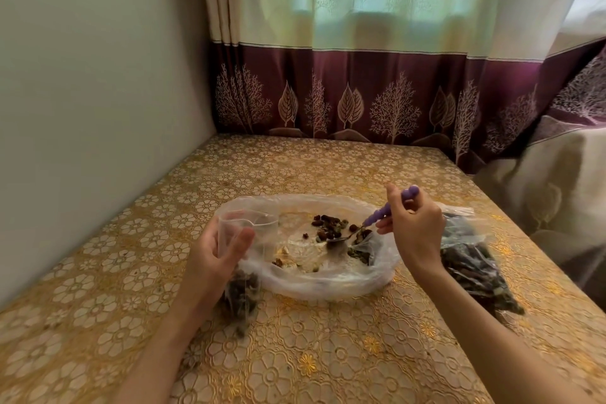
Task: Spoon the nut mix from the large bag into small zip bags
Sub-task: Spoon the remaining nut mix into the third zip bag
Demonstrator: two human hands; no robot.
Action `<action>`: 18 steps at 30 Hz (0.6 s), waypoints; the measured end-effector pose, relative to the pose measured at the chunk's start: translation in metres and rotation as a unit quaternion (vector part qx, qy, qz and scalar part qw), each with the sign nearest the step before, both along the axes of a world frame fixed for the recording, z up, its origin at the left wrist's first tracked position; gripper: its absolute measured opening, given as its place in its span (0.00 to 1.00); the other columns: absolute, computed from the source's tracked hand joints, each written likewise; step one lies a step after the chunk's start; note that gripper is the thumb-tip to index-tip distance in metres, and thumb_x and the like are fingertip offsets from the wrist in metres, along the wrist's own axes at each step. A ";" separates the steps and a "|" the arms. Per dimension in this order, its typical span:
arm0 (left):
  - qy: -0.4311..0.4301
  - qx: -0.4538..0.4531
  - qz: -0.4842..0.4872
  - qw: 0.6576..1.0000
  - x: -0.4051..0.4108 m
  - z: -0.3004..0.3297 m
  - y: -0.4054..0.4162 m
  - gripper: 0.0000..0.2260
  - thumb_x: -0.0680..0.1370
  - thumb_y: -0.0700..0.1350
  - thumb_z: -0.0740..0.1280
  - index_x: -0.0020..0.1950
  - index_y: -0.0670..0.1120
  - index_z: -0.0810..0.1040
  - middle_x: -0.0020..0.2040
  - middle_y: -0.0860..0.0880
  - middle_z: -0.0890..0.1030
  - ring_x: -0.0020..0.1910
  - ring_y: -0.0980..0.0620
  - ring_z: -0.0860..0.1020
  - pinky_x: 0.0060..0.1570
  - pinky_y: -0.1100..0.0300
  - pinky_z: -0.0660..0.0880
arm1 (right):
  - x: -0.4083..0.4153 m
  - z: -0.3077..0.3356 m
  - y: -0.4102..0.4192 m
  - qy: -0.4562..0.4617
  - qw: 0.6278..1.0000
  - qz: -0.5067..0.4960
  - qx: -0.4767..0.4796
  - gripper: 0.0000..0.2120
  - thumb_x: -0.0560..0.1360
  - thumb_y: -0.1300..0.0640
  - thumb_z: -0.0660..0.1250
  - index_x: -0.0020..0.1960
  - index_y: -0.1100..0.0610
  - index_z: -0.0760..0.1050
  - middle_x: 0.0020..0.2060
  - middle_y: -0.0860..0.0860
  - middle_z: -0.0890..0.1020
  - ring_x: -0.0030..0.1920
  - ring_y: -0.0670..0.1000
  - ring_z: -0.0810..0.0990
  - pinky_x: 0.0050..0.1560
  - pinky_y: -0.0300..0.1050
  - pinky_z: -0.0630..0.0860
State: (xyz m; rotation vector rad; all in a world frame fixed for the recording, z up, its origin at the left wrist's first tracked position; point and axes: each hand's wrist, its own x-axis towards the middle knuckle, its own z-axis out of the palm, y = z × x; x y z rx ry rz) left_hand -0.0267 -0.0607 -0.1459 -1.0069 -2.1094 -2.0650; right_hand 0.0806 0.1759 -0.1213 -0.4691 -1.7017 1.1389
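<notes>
Dark nut mix (331, 229) lies scattered inside the large clear bag (328, 279), spread open on the gold floral surface (295, 354). Right hand (414, 226) grips a purple-handled spoon (377, 216) — its bowl dipped among the nuts. Left hand (216, 249) holds a small zip bag (241, 259) upright, mouth open, partly filled. Filled zip bags (472, 266) lie just beside the right wrist — curtain (360, 75) behind.

1. We're pretty sure it's a home: a curtain (360, 52) with a purple tree-print hem hangs over a lit window.
2. The desk (295, 354) wears a gold floral lace-look cover, pushed into a plain wall (98, 92) corner.
</notes>
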 end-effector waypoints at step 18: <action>0.001 -0.018 0.007 1.000 -0.004 -0.004 -0.001 0.36 0.59 0.77 0.62 0.57 0.55 0.72 0.41 0.55 0.82 0.37 0.58 0.81 0.37 0.65 0.76 | 0.003 -0.009 -0.005 -0.027 0.997 0.018 -0.070 0.12 0.77 0.53 0.65 0.41 0.62 0.75 0.26 0.45 0.82 0.22 0.44 0.76 0.21 0.34 0.71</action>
